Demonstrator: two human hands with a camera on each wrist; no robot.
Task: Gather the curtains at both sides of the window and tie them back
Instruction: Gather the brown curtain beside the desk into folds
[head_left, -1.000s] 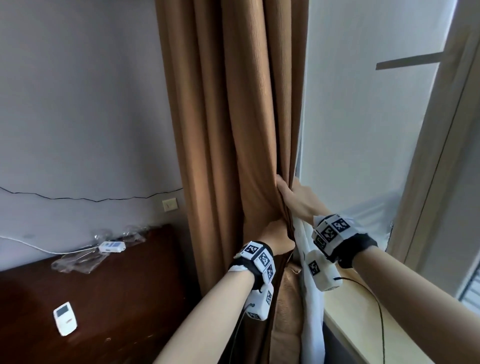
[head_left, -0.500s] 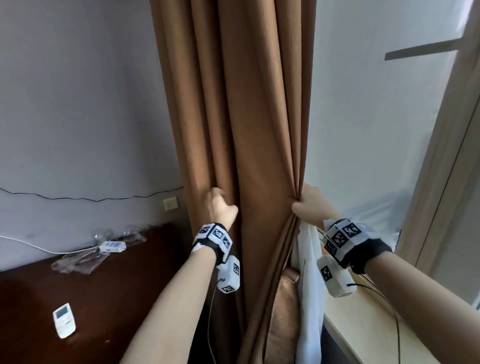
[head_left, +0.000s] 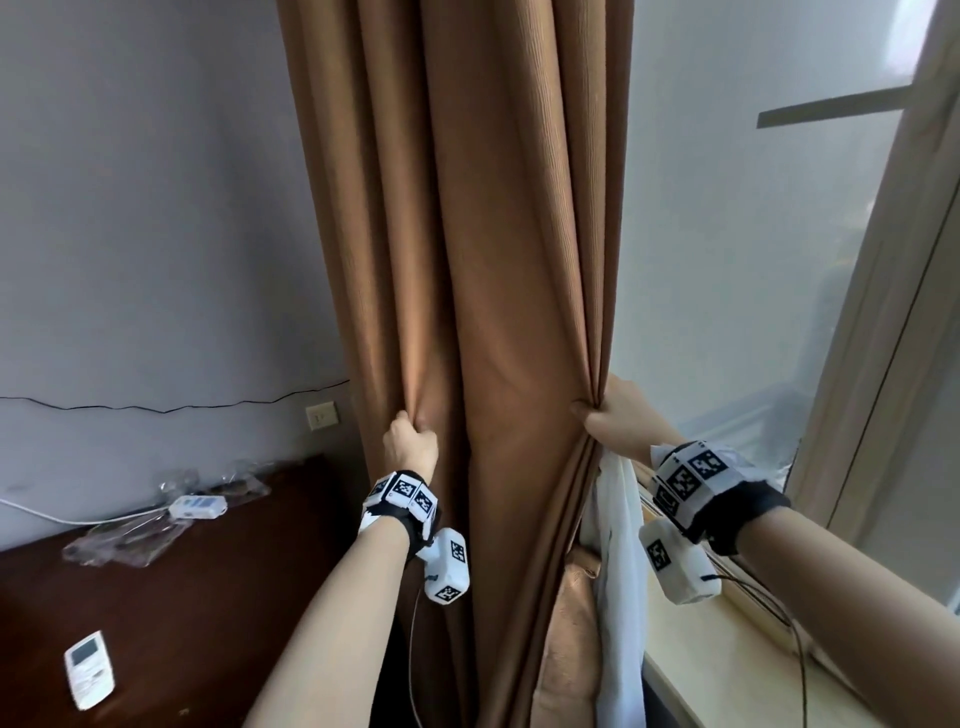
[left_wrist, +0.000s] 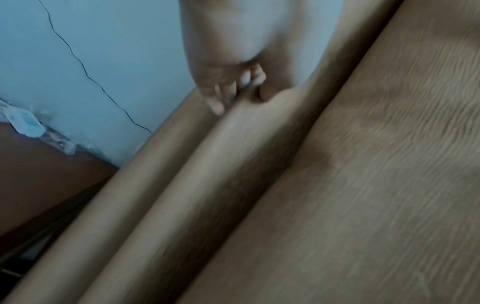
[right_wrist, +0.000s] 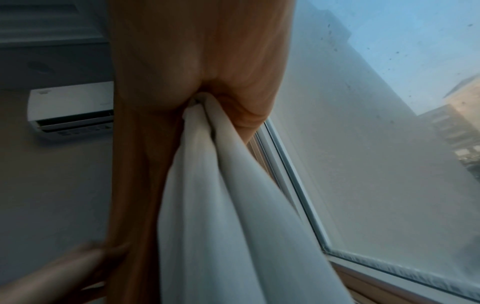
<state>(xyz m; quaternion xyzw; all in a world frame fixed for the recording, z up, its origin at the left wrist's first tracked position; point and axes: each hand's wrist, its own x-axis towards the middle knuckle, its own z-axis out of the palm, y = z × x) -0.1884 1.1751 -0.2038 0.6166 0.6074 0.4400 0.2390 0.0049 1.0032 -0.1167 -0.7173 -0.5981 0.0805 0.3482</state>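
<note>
A brown curtain (head_left: 498, 249) hangs in folds at the left side of the window (head_left: 753, 260). My left hand (head_left: 410, 441) grips a fold near its left edge; its curled fingers (left_wrist: 228, 92) show against the brown curtain (left_wrist: 337, 185) in the left wrist view. My right hand (head_left: 608, 421) grips the curtain's window-side edge together with a white sheer curtain (head_left: 618, 571) hanging below it. In the right wrist view the white sheer (right_wrist: 221, 185) is bunched against the brown curtain (right_wrist: 194, 51); the fingers are hidden there.
A dark wooden surface (head_left: 208, 597) lies at lower left with a white remote (head_left: 88, 667), a small white device (head_left: 200, 506) and clear plastic wrap. The windowsill (head_left: 737, 691) runs at lower right. An air conditioner (right_wrist: 70, 107) hangs on the wall.
My left hand left the spot beside my right hand, went left across the curtain and took hold of a fold near its left edge. The right hand kept its hold.
</note>
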